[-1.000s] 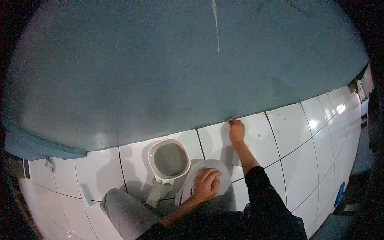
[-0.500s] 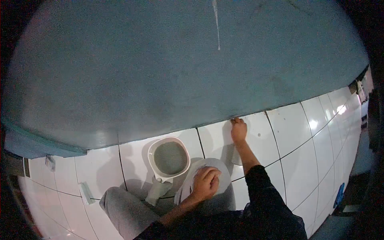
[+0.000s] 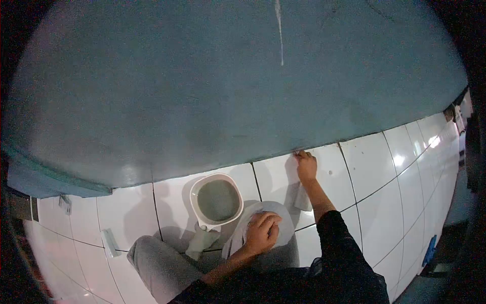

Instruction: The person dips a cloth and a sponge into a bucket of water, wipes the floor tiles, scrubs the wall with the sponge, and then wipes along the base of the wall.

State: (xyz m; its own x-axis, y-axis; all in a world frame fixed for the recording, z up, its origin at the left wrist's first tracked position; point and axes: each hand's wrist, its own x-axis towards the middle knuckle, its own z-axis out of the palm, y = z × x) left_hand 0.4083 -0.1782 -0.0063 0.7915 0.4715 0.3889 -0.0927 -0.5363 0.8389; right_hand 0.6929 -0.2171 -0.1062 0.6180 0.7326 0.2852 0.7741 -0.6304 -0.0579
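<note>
My right hand (image 3: pixel 307 167) reaches to the seam where the blue-grey wall (image 3: pixel 228 91) meets the white tiled floor (image 3: pixel 374 157). Its fingers are pinched together at the wall's foot, and whatever they hold is too small to make out. My left hand (image 3: pixel 262 233) rests on my knee over pale cloth, with its fingers curled; what is inside them, if anything, is hidden. Left of that knee stands a white-rimmed container (image 3: pixel 218 198) with grey contents, its handle toward me.
A pale, narrow object (image 3: pixel 109 243) lies on the tiles at the left, and a small clear item (image 3: pixel 65 204) is near the wall's left end. Something blue (image 3: pixel 430 250) lies at the far right. A pale sock-covered foot (image 3: pixel 201 241) is beside the container's handle.
The view has shifted slightly. My right hand has stayed pinched at the wall's foot, moving only a little to the right in view. My left hand remains on the knee.
</note>
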